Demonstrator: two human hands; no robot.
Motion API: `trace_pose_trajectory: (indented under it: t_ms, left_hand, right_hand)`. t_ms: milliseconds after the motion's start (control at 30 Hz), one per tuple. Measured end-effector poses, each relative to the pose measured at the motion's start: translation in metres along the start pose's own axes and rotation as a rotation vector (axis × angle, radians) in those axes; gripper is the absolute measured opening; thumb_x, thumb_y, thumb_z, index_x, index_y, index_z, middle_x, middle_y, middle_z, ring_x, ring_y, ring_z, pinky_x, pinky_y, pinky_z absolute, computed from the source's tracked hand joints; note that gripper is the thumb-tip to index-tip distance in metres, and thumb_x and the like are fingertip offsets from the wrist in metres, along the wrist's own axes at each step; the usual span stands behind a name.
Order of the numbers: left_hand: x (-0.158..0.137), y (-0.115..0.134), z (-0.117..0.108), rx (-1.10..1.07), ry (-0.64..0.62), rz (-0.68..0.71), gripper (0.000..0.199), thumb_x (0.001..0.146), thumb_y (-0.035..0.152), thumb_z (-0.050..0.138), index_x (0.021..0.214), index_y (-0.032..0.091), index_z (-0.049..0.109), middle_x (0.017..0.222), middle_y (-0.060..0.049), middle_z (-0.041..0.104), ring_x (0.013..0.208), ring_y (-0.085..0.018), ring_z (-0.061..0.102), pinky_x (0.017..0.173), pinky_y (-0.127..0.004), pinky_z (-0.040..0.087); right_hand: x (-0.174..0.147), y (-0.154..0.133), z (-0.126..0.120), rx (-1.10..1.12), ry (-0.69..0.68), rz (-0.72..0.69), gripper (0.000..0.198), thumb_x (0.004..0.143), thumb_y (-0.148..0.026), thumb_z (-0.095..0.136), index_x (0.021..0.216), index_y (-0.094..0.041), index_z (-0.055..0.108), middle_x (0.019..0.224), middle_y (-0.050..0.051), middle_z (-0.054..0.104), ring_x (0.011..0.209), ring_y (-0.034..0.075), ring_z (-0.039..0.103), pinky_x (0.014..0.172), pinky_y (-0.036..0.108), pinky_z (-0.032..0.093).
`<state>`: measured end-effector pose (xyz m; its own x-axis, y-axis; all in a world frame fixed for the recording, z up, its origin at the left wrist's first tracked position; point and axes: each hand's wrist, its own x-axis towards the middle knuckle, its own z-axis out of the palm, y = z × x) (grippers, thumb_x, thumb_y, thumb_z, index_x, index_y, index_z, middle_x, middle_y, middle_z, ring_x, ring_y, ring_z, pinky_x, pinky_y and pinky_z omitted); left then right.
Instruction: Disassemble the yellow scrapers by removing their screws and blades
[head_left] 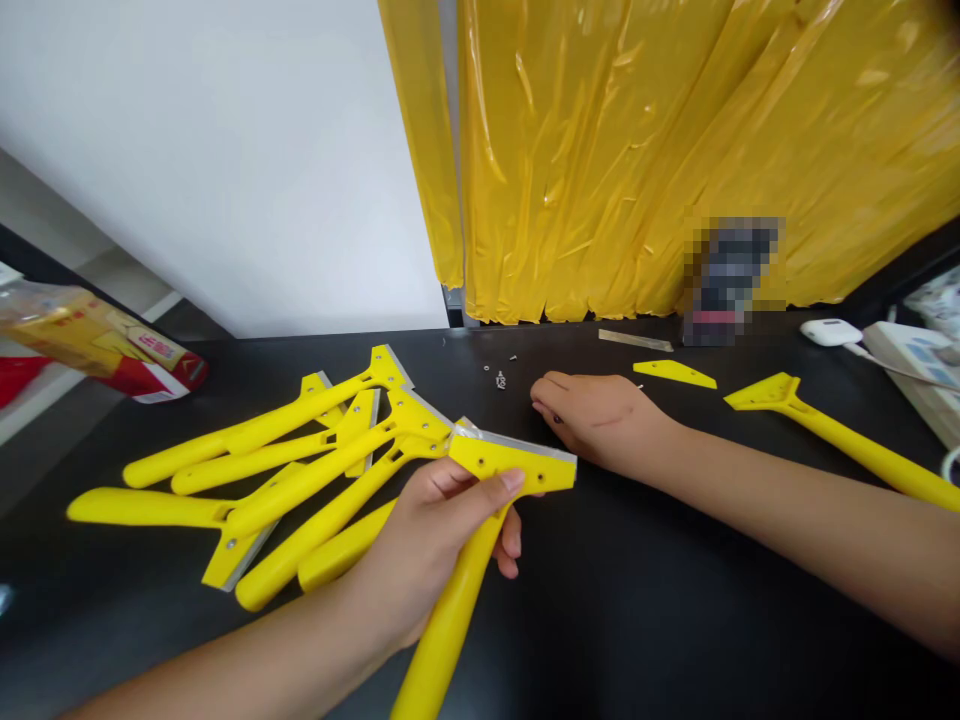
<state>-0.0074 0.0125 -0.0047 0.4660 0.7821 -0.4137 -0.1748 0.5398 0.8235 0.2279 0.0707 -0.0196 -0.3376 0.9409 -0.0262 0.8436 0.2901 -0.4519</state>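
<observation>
My left hand [435, 530] is closed round the neck of a yellow scraper [517, 466], its thumb pressed on the head. A metal blade edge runs along the top of that head, and two open holes show in its face. My right hand [592, 412] rests low over the table, right of a few small screws [501, 380]. Its fingers are curled and mostly turned away, so whatever they pinch is hidden. Left of my left hand, several more yellow scrapers [307, 475] lie in an overlapping pile, with screws visible in some heads.
Beyond my right hand lie a loose metal blade [636, 341] and a yellow cover plate [675, 374]. A bladeless scraper handle [847, 440] is at the right, near a power strip [915, 370]. A yellow-red package [105, 340] stands left. Yellow plastic sheeting [637, 150] hangs behind.
</observation>
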Motion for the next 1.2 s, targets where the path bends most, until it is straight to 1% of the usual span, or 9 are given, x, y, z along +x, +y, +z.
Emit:
trace_pose_trajectory:
  t_ms: [67,200,300,367,467,700,867,1067,1200]
  left_hand:
    - [0.000,0.001,-0.001,-0.011,-0.004,0.019,0.028,0.093,0.039,0.085,0.086,0.013,0.079,0.062,-0.002,0.069,0.052,-0.011,0.062,0.052,-0.020,0.056]
    - [0.000,0.001,0.000,-0.081,-0.029,0.034,0.024,0.093,0.036,0.085,0.086,0.013,0.081,0.072,-0.005,0.074,0.055,-0.011,0.065,0.052,-0.020,0.059]
    - [0.000,0.000,0.001,-0.128,-0.082,0.031,0.023,0.094,0.034,0.084,0.087,0.013,0.081,0.075,-0.005,0.075,0.055,-0.011,0.065,0.052,-0.020,0.060]
    - [0.000,-0.001,0.001,-0.148,-0.093,0.035,0.022,0.094,0.033,0.084,0.088,0.012,0.081,0.076,-0.006,0.075,0.055,-0.011,0.065,0.051,-0.020,0.060]
    - [-0.001,-0.001,0.001,-0.165,-0.066,0.047,0.021,0.094,0.033,0.085,0.090,0.013,0.082,0.080,-0.006,0.075,0.055,-0.011,0.067,0.051,-0.021,0.061]
    - [-0.002,0.001,0.000,-0.136,0.002,0.070,0.026,0.090,0.037,0.089,0.090,0.012,0.083,0.079,-0.007,0.076,0.057,-0.012,0.067,0.052,-0.022,0.060]
    - [-0.002,0.000,0.000,-0.112,-0.002,0.081,0.026,0.092,0.038,0.087,0.088,0.013,0.082,0.075,-0.006,0.074,0.058,-0.013,0.066,0.054,-0.022,0.060]
    - [0.000,0.000,0.000,-0.014,-0.035,0.119,0.027,0.095,0.039,0.084,0.089,0.014,0.080,0.071,-0.004,0.071,0.062,-0.013,0.065,0.058,-0.022,0.058]
    - [-0.001,0.001,0.000,0.083,-0.045,0.180,0.024,0.098,0.037,0.081,0.089,0.014,0.077,0.069,-0.002,0.071,0.063,-0.013,0.064,0.061,-0.022,0.056]
  right_hand:
    - [-0.011,-0.007,-0.005,0.171,-0.007,0.038,0.012,0.103,-0.029,0.067,0.102,-0.018,0.073,0.100,0.004,0.071,0.089,0.018,0.065,0.081,0.035,0.054]
    - [-0.036,-0.027,-0.012,0.614,-0.057,0.151,0.015,0.095,-0.033,0.069,0.087,-0.021,0.072,0.078,-0.001,0.065,0.072,0.013,0.055,0.065,0.027,0.042]
    - [-0.050,-0.038,-0.010,0.942,-0.115,0.253,0.018,0.091,-0.038,0.068,0.087,-0.021,0.067,0.063,-0.007,0.048,0.057,0.009,0.037,0.053,0.025,0.030]
    - [-0.055,-0.042,-0.006,1.134,-0.167,0.315,0.024,0.089,-0.045,0.071,0.086,-0.023,0.062,0.057,-0.010,0.034,0.051,0.009,0.024,0.048,0.025,0.020]
    - [-0.058,-0.044,-0.003,1.339,-0.225,0.353,0.030,0.085,-0.045,0.078,0.083,-0.022,0.059,0.059,-0.010,0.035,0.052,0.007,0.021,0.048,0.025,0.015]
    - [-0.065,-0.040,-0.009,1.504,-0.194,0.354,0.033,0.097,-0.045,0.076,0.082,-0.018,0.062,0.067,-0.006,0.044,0.053,0.005,0.025,0.049,0.025,0.014]
    - [-0.069,-0.039,-0.009,1.575,-0.261,0.333,0.032,0.099,-0.045,0.074,0.086,-0.017,0.066,0.073,-0.004,0.049,0.054,0.005,0.027,0.049,0.024,0.014]
    - [-0.071,-0.042,-0.009,1.611,-0.288,0.354,0.028,0.092,-0.037,0.083,0.084,-0.017,0.065,0.069,-0.006,0.047,0.053,0.004,0.027,0.048,0.023,0.014]
    - [-0.070,-0.039,-0.010,1.667,-0.339,0.395,0.031,0.092,-0.032,0.082,0.081,-0.018,0.057,0.067,-0.007,0.039,0.053,0.005,0.023,0.048,0.022,0.014]
